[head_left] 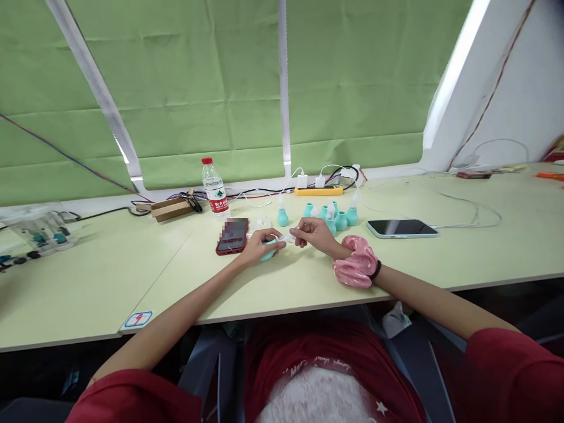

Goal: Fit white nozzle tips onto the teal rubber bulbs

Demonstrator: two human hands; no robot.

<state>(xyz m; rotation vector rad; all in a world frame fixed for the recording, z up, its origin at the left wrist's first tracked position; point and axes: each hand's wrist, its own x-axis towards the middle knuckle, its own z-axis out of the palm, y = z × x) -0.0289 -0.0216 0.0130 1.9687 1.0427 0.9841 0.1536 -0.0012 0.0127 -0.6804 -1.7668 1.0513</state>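
Observation:
My left hand (pixel 259 245) is closed round a teal rubber bulb (pixel 268 254) that rests low over the table. My right hand (pixel 314 232) pinches a clear plastic tip (pixel 288 237) that points into the bulb's mouth. Both hands meet just in front of a row of several teal bulbs (pixel 339 220), some with clear tips on top. A pink scrunchie (pixel 356 262) and a black band sit on my right wrist.
A red phone (pixel 232 236) lies left of my hands, a pale blue phone (pixel 402 228) on a cable to the right. Behind stand a water bottle (pixel 215 189), a cardboard box (pixel 170 208), a yellow power strip (pixel 318 190). A clear container (pixel 39 228) sits far left.

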